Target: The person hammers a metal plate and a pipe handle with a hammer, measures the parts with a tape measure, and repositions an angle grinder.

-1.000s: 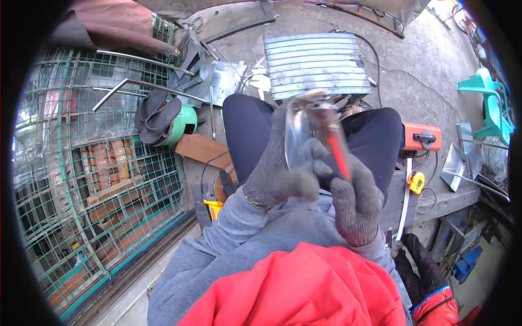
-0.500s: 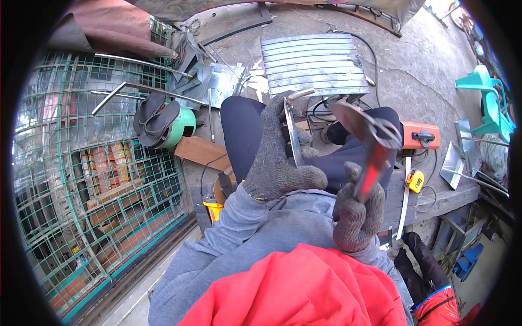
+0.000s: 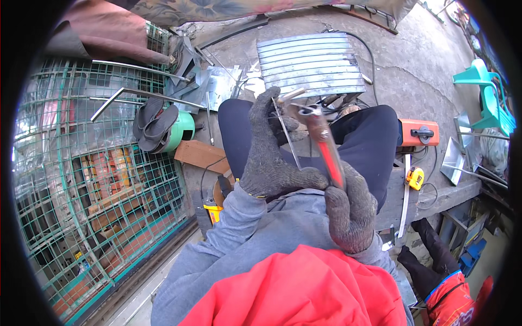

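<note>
Both my hands wear dark knitted gloves. My left hand (image 3: 266, 157) holds a thin flat metal strip (image 3: 287, 135) upright, its lower end by the thumb and the fingers behind it. A short pale rod (image 3: 292, 94) sticks out sideways at the strip's top. My right hand (image 3: 352, 212) is closed around the handle of a red-handled hammer (image 3: 330, 155). The hammer points up and left, its brown metal head close to the rod and strip; whether they touch I cannot tell. The head is partly blurred.
Ahead lies a ribbed metal panel (image 3: 310, 65). To the left stand a green wire-mesh cage (image 3: 81, 179), a brown block (image 3: 200, 157) and sandals (image 3: 155, 125) on a green container. An orange case (image 3: 418, 133), a yellow tape measure (image 3: 415, 178) and a turquoise plastic chair (image 3: 484, 92) are right.
The hammer has swung down and left, from raised over my right knee to beside the strip. The strip has turned more edge-on in my left hand.
</note>
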A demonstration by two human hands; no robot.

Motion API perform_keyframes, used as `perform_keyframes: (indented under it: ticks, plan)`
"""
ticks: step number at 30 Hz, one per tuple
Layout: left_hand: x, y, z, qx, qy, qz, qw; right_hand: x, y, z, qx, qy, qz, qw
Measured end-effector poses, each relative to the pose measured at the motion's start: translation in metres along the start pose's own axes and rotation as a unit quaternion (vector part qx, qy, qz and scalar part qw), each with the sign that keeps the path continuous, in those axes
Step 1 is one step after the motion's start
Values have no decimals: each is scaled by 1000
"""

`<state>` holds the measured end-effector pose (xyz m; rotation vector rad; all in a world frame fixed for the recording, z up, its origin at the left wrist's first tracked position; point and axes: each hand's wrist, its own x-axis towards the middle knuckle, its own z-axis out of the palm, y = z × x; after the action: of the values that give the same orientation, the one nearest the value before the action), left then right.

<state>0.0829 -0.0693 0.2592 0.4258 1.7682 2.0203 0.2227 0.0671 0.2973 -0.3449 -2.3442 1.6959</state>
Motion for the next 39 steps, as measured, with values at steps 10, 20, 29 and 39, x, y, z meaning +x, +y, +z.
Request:
perform_keyframes:
  ticks: [10,20,29,39]
  plan:
    - [-7,-24,-8,48,7,-21,999,3,-7,-2,43,-24,44,998]
    - [17,-77,-24,-95,142,-121,978,5,-16,-4,51,-25,53,997]
    - [-3,-5,-3,263,50,226,937,-4,-8,-6,6,-16,13,1000]
    - [-2,-2,-5,220,12,225,949,-24,8,-1,89,70,47,992]
